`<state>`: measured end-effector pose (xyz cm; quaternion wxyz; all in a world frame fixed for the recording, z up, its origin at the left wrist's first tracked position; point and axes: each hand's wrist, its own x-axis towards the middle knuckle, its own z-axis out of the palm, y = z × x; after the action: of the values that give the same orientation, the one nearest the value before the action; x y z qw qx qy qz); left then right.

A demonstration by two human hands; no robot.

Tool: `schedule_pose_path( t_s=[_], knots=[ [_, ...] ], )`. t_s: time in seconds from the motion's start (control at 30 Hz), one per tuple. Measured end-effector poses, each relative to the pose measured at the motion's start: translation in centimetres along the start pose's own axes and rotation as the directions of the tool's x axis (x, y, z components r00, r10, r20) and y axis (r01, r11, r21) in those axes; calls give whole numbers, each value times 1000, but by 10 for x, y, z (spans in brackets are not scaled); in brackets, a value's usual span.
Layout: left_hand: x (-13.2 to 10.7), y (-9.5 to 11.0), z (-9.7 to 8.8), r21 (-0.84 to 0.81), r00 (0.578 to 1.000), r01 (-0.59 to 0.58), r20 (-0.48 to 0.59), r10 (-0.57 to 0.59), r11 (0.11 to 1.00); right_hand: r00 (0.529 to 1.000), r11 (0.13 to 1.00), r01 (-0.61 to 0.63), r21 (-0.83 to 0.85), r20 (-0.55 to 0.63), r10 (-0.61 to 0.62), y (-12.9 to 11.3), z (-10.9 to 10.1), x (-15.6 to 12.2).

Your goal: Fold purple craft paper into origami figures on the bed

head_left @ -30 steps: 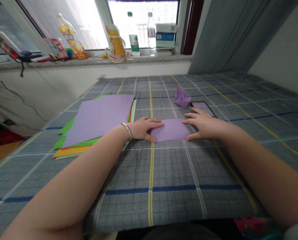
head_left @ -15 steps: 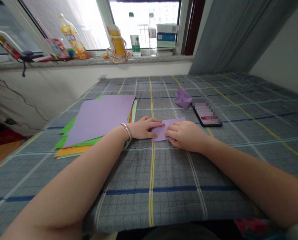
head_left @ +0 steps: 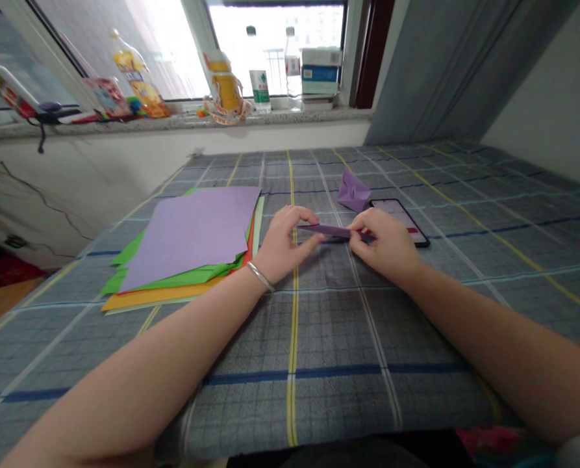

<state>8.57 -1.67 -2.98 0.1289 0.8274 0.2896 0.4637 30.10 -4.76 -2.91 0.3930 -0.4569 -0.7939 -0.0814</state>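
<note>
"Item in hand?"

"One folded lilac paper strip (head_left: pixel 329 230), seen edge-on, pinched at both ends: left hand (head_left: pixel 284 239) at one end, right hand (head_left: pixel 383 246) at the other, thumbs against fingers."

"Reason for the hold?"

"Apparently to keep the strip level and its fold closed, just above the checked cloth (head_left: pixel 338 403)."

"Nearby stock?"

"One folded lilac paper piece (head_left: pixel 353 192) and one smartphone (head_left: pixel 399 221) beyond the right hand; one coloured paper stack (head_left: pixel 187 237) left of the left hand."
</note>
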Motion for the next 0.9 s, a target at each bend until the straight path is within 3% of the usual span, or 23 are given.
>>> schedule_pose_path(
  t_s=[0.13, 0.27, 0.6, 0.9],
  knots=[
    [-2, 11, 5, 184, 994, -12, -105, 32, 983, 1000, 1000, 11, 11, 23, -12, -5, 0, -2],
    [-4, 14, 7, 204, 983, 15, -180, 23, 979, 999, 1000, 30, -5, 17, -30, -11, -1, -3],
    [-6, 28, 11, 200, 982, -52, -165, 86, 978, 975, 977, 205, 59, -95, -199, -15, 0, -3],
    [-6, 40, 10, 239, 979, -6, -194, 54, 971, 977, 984, 167, 61, -142, -158, -21, -1, -1]
  ],
)
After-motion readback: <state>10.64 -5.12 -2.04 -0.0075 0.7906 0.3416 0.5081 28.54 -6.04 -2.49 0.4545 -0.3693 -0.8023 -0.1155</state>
